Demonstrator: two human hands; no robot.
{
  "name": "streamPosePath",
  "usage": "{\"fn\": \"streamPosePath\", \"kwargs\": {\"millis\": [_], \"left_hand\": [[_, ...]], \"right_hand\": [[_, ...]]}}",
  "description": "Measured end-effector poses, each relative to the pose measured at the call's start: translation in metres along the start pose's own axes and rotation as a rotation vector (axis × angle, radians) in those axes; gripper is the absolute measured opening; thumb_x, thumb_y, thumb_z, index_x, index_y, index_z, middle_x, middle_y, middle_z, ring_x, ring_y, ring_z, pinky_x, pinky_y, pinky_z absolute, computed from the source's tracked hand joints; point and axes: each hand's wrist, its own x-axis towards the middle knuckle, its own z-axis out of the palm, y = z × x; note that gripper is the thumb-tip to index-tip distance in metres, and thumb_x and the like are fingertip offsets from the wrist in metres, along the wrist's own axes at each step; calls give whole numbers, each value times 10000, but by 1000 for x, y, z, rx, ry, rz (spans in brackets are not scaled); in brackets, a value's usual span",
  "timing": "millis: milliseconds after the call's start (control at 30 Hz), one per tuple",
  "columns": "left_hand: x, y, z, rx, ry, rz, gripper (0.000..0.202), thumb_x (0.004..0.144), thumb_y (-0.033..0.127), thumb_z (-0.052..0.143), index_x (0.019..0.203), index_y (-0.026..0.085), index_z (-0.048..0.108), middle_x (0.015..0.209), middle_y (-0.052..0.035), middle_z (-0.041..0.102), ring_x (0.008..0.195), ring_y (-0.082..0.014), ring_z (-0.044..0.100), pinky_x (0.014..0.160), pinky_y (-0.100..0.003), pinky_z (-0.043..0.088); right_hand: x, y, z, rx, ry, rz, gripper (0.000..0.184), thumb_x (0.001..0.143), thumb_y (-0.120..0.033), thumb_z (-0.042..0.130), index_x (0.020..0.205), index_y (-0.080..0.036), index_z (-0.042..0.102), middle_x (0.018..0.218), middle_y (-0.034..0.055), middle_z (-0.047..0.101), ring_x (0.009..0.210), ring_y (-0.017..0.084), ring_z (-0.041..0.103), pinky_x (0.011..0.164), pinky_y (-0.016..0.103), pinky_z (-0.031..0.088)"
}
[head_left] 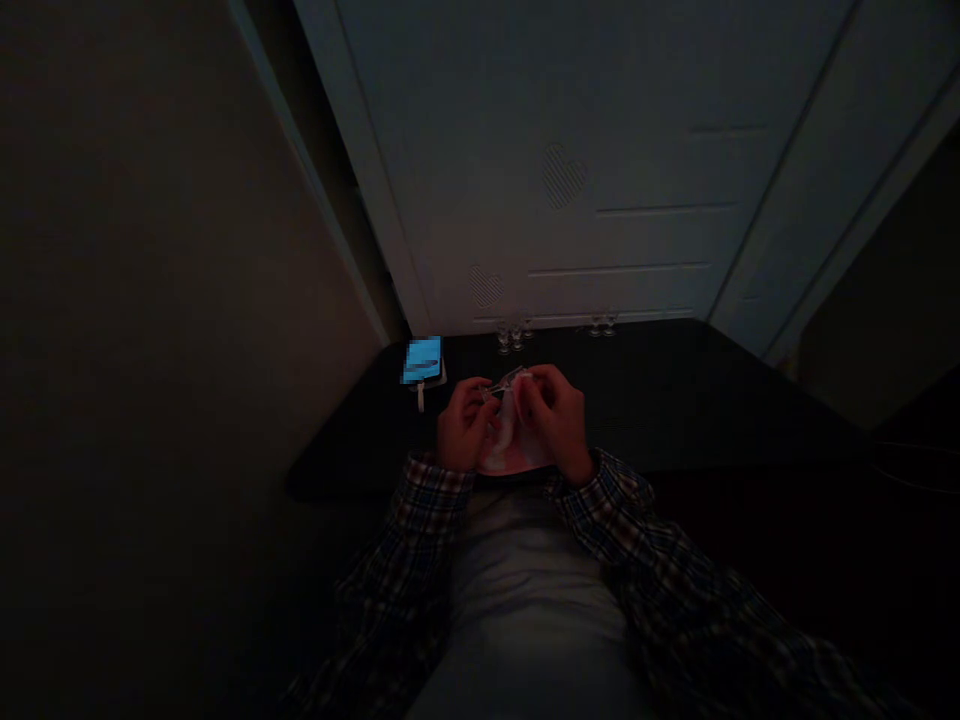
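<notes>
My left hand (464,424) is closed, its fingers pinching one end of a small clear glass (508,381), which is tilted on its side. A pale pink-and-white cloth (511,455) hangs from my right hand (556,418), which is closed around it with the fingers bunching it by the glass's other end. The cloth drapes down between both hands over the front edge of the black table. In the dim light, the exact shape of the glass is hard to make out, and my fingers partly cover it.
On the black table (675,400), several small stemmed glasses (516,336) stand at the back, with more small glasses (602,323) to their right. A lit phone (424,360) lies at the left. Behind rises a white panel (637,170) with heart patterns.
</notes>
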Motion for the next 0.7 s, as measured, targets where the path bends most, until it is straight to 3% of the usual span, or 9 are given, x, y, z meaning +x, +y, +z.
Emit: {"fn": "streamPosePath", "kwargs": {"millis": [400,533,700], "left_hand": [[1,-2,-2,-3,-41,-41,247,829,415,491,866,185,575,593,12,593,465,-105,558,403,-180,410],[0,-2,-2,-14,-23,-27,240,801,367,543,981,209,562,655,10,616,486,-106,576,420,-184,431],[0,0,-1,7,2,13,402,733,280,629,1113,246,504,789,9,612,524,-93,597,473,-192,475]], "right_hand": [[0,-1,-1,15,-13,-18,244,863,-385,442,927,-206,596,756,8,646,663,140,602,607,232,448],[-1,-1,-2,12,-11,-33,221,862,-363,452,926,-204,592,774,8,646,679,138,606,613,229,446],[-1,0,-2,9,-5,-22,205,864,-348,453,922,-201,584,757,4,637,662,132,603,604,223,444]]}}
